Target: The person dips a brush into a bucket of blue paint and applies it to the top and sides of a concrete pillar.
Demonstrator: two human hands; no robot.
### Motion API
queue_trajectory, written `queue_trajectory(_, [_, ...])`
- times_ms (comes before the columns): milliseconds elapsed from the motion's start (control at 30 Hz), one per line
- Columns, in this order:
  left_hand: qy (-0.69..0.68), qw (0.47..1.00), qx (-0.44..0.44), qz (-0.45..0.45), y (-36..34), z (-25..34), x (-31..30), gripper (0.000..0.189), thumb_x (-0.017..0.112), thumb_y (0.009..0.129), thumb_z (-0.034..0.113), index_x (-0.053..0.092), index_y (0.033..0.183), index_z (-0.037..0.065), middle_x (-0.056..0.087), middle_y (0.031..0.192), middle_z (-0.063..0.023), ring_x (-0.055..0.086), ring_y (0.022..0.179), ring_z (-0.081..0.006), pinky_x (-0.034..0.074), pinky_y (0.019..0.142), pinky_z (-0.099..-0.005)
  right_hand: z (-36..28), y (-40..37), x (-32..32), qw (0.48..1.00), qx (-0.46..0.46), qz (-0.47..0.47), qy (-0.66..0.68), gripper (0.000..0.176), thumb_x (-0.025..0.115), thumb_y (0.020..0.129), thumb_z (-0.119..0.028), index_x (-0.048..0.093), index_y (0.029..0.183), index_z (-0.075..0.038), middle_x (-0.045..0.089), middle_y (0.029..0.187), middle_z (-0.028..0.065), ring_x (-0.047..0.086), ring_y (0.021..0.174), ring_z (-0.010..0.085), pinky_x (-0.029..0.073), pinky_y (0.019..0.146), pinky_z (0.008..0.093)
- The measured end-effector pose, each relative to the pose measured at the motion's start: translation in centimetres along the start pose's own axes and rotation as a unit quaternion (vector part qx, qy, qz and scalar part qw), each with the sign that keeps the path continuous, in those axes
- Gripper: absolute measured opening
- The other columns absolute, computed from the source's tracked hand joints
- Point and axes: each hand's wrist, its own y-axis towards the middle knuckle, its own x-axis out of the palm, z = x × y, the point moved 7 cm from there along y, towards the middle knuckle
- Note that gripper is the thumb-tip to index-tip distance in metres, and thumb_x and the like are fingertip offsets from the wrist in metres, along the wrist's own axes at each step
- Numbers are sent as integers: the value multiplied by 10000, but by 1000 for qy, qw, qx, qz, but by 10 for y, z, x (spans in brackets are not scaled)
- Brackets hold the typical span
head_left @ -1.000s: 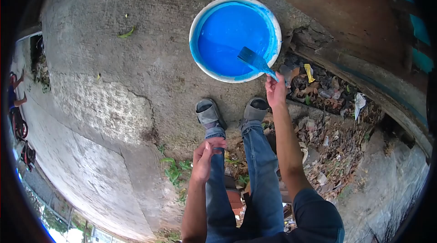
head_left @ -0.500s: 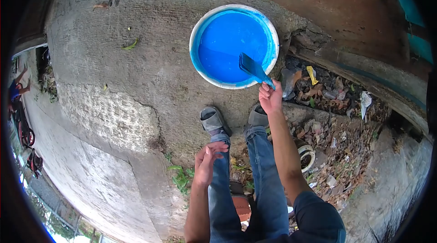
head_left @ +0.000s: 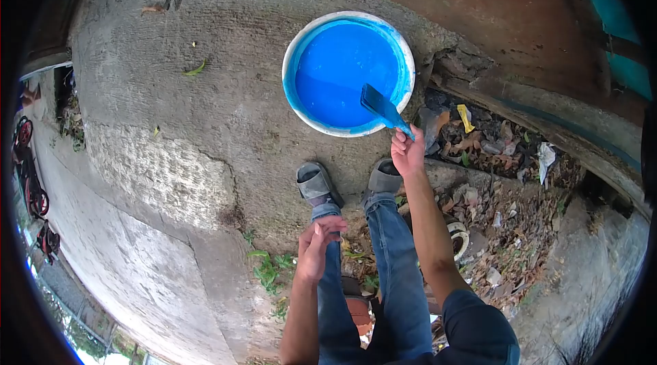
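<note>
A white bucket [head_left: 289, 57] of bright blue paint [head_left: 335, 67] stands on the concrete in front of my feet. My right hand [head_left: 408, 151] is closed round the handle of a paintbrush [head_left: 383, 110] coated in blue. The brush slants up and left, its dark bristles over the paint at the bucket's lower right, and the handle crosses the rim in this view. My left hand [head_left: 316, 245] hangs over my left leg, fingers loosely curved and apart, holding nothing.
A litter-filled gutter [head_left: 486, 136] with leaves and plastic runs along the right. A white pipe end [head_left: 460, 240] lies by my right leg. Small green plants [head_left: 268, 270] grow left of my legs. A bicycle [head_left: 31, 173] is at the far left.
The bucket sits slightly lower and further left in view. The brush and my right hand have barely shifted. A person seen at the far left edge is now mostly out of view.
</note>
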Motion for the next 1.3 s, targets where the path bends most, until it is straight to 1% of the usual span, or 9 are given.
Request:
queue_trajectory(533, [34, 998, 46, -42, -33, 46, 47, 606, 405, 969, 527, 549, 1171, -26, 634, 1104, -146, 600, 1013, -230, 438, 837, -341, -34, -58, 37, 999, -30, 25, 20, 337, 535, 934, -297, 580, 881, 33, 498, 625, 36, 442, 496, 110, 333, 400, 206])
queue_trajectory(733, [12, 988, 132, -85, -86, 127, 101, 553, 448, 973, 473, 562, 1165, -33, 634, 1109, -148, 604, 1016, -215, 447, 832, -317, -87, -184, 118, 996, -62, 46, 45, 355, 527, 913, -363, 565, 816, -23, 502, 553, 10, 465, 429, 127, 365, 387, 239])
queue_trajectory(767, [13, 986, 147, -83, -99, 147, 117, 549, 449, 974, 471, 565, 1154, -33, 637, 1094, -149, 610, 1005, -219, 454, 818, -320, -103, -214, 135, 994, -81, 34, 58, 346, 536, 906, -354, 565, 816, -22, 504, 552, 11, 478, 435, 125, 367, 384, 241])
queue_trajectory(800, [33, 982, 169, -74, -111, 165, 131, 543, 431, 976, 488, 569, 1133, -13, 637, 1068, -133, 606, 989, -225, 451, 816, -338, -126, -246, 155, 988, -125, -86, 29, 305, 576, 890, -303, 567, 855, 0, 542, 640, 39, 493, 504, 137, 393, 441, 239])
queue_trajectory(867, [68, 968, 213, -115, -134, 207, 176, 539, 413, 977, 505, 572, 1112, 8, 637, 1041, -118, 602, 973, -230, 449, 813, -357, -170, -321, 195, 980, -167, -86, 60, 306, 558, 879, -317, 567, 841, -14, 526, 634, 33, 475, 485, 124, 362, 397, 230])
queue_trajectory(1067, [148, 880, 377, -250, -247, 320, 348, 418, 473, 971, 434, 613, 985, 41, 637, 975, -76, 601, 911, -188, 444, 745, -302, -324, -543, 258, 910, -389, -79, 121, 245, 534, 871, -319, 526, 750, -106, 519, 628, 0, 470, 481, 103, 381, 416, 219])
queue_trajectory(1200, [252, 735, 520, -356, -365, 372, 466, 432, 505, 957, 422, 633, 995, 11, 651, 991, -77, 601, 923, -181, 448, 774, -303, -431, -702, 273, 756, -649, -74, 50, 191, 561, 893, -228, 563, 769, -83, 554, 613, 31, 512, 489, 122, 391, 422, 239])
queue_trajectory(1233, [254, 733, 520, -358, -384, 380, 485, 432, 505, 957, 422, 633, 995, 11, 651, 991, -77, 601, 923, -181, 448, 774, -303, -453, -737, 279, 716, -693, -65, 62, 187, 565, 894, -211, 577, 772, -70, 559, 612, 32, 508, 482, 117, 384, 422, 234])
queue_trajectory(1300, [254, 675, 531, -444, -425, 384, 522, 316, 574, 933, 288, 623, 1029, -9, 650, 1030, -99, 586, 973, -180, 448, 825, -303, -490, -804, 301, 640, -765, -70, 10, 170, 578, 908, -196, 607, 832, -46, 575, 634, 33, 502, 490, 107, 388, 434, 228])
